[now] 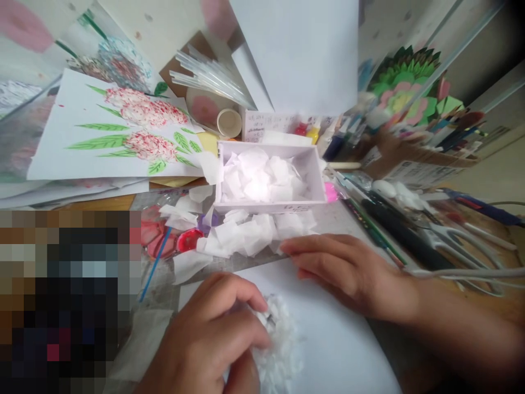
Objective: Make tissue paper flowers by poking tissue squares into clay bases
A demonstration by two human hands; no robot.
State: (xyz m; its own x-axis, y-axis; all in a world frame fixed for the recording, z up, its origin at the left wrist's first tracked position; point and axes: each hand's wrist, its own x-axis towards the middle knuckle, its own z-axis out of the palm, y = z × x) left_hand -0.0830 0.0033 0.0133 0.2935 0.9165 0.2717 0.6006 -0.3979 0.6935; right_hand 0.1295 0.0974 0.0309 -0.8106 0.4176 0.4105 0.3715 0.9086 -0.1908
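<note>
My left hand (pixel 217 334) is over a ruffled cluster of white tissue paper (pixel 281 350) stuck out from a white sheet of paper (pixel 328 328). Its fingers are bent and apart, with the fingertips touching the cluster's left side; the thumb is partly hidden. To the right, my right hand (pixel 344 273) stretches its fingers toward a row of loose white tissue pieces (pixel 254 232), the fingertips at the row's right end. Nothing shows in its fingers. Behind the row, a pale box (pixel 270 208) holds many more tissue pieces (pixel 262 175).
A picture of red-and-white tissue flowers (pixel 151 145) lies at the back left. Near the left hand are a red lid (pixel 190 239) and a blue stick (pixel 158 262). Brushes (pixel 373 230) and scissors (pixel 459 246) lie on the right. A pixelated patch covers the lower left.
</note>
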